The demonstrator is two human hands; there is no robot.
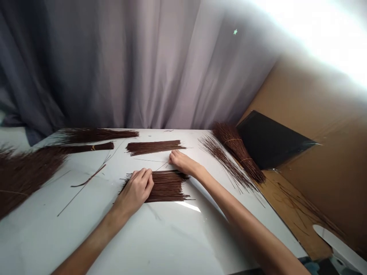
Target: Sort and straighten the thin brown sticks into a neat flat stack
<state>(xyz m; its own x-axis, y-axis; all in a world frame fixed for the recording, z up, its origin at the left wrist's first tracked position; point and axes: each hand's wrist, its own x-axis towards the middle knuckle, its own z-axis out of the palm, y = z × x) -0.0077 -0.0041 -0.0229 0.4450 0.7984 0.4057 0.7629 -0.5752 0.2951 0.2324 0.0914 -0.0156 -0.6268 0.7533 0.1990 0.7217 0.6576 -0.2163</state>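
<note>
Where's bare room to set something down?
The table is bare this side of the near stick layer, between both forearms, and left of the left one. Crowded: farther left, stick bundles; right, a tied bundle and loose sticks.

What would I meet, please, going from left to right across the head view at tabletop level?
Large blurred bundle of brown sticks, short dark strip, left hand, right hand, loose spread of thin sticks, white object with a rounded end.
</note>
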